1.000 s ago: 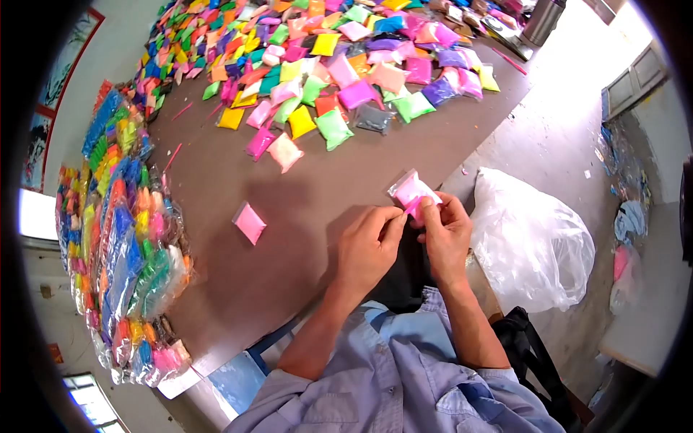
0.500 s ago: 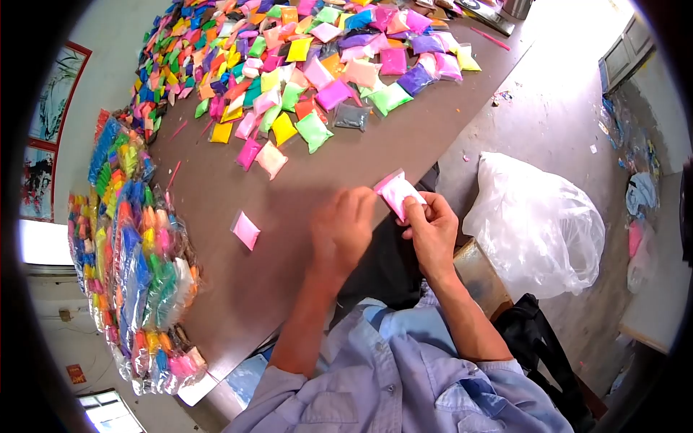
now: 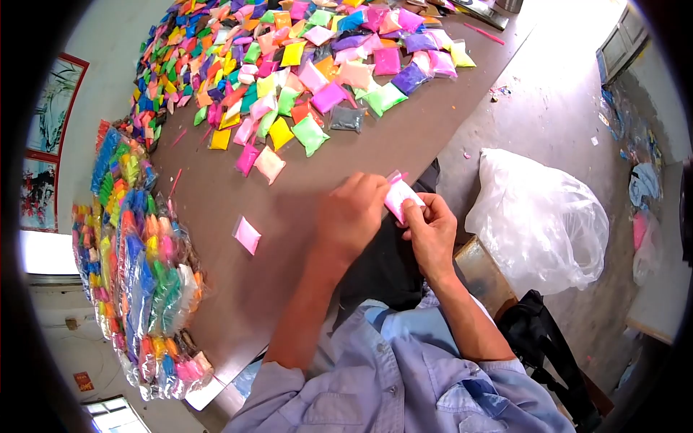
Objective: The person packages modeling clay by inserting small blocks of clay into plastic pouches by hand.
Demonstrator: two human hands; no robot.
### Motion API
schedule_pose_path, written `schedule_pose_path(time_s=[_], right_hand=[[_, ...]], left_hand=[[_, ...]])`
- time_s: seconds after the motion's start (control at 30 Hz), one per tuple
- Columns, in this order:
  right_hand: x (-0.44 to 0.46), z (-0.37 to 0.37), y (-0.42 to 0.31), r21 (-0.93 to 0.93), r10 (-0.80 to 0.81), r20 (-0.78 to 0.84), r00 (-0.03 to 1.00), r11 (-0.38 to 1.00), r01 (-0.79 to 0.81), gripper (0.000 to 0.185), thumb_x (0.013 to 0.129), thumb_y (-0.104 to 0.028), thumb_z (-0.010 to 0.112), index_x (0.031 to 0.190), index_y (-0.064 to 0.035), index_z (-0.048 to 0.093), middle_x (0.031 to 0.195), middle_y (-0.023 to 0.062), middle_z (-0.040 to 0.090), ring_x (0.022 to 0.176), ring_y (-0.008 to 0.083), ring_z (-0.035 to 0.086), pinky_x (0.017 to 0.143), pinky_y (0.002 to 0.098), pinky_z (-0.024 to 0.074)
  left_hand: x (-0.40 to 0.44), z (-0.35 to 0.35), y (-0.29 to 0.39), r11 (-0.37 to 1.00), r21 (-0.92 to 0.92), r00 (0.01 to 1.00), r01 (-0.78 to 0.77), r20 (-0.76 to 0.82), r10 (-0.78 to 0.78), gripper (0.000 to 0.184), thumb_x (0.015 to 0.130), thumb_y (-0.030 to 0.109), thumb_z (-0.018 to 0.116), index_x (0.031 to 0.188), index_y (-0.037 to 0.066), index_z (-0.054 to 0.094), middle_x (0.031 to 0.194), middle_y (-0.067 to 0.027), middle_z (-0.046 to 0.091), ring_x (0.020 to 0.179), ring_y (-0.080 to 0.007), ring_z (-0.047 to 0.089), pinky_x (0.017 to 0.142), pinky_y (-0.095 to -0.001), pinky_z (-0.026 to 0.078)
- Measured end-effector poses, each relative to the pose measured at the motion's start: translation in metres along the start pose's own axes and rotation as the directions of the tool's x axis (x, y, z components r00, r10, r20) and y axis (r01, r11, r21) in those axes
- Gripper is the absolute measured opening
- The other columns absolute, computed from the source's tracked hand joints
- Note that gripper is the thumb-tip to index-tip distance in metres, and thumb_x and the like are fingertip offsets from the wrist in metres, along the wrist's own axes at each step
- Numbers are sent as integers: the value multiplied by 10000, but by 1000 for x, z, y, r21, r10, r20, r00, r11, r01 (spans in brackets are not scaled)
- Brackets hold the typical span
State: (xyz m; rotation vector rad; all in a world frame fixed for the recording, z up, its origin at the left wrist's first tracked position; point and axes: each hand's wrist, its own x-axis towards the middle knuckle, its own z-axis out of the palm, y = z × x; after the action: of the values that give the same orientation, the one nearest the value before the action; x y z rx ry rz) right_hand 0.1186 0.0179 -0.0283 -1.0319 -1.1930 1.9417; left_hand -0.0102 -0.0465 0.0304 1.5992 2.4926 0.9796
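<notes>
A small clear packet with pale pink filling (image 3: 403, 198) is pinched between the thumb and fingers of my right hand (image 3: 433, 232), above my lap by the table edge. My left hand (image 3: 352, 216) is closed, its fingertips at the packet's upper left edge; what they grip is hidden. A bit of bright pink shows at the packet's top. On the table to the left lies another pink packet (image 3: 247, 235). Beyond my hands are a peach packet (image 3: 270, 165) and a light green one (image 3: 310, 136), at the near edge of a large heap of colourful packets (image 3: 289, 79).
Bundled bags of coloured packets (image 3: 148, 281) line the left side of the brown table (image 3: 216, 195). Thin pink sticks (image 3: 484, 33) lie on it. A big white plastic bag (image 3: 538, 224) stands on the floor at the right, beside a wooden box (image 3: 485, 270) and a black strap (image 3: 552, 346).
My left hand has moved right and slightly up, from apart to the edge of the packet. My right hand keeps hold of the packet in nearly the same place.
</notes>
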Motion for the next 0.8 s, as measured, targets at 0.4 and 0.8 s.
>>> schedule_pose_path(time_s=[0.4,0.8], right_hand=[[-1,-4,-2,-1,15,11,1000,1000,-15,203,1007,-163,662,1065,29,637,778,23,662,632,45,585,548,177,453],[0,1,-1,15,-33,-4,999,999,33,157,985,-112,685,1071,10,635,746,-25,619,593,22,522,520,195,408]], left_hand=[[0,0,0,999,-6,999,36,34,-36,92,939,159,673,918,70,663,865,-128,680,819,-369,671,681,-471,524],[-8,1,12,994,-84,995,-66,69,72,60,915,94,715,948,57,682,859,-129,673,754,-362,671,634,-431,526]])
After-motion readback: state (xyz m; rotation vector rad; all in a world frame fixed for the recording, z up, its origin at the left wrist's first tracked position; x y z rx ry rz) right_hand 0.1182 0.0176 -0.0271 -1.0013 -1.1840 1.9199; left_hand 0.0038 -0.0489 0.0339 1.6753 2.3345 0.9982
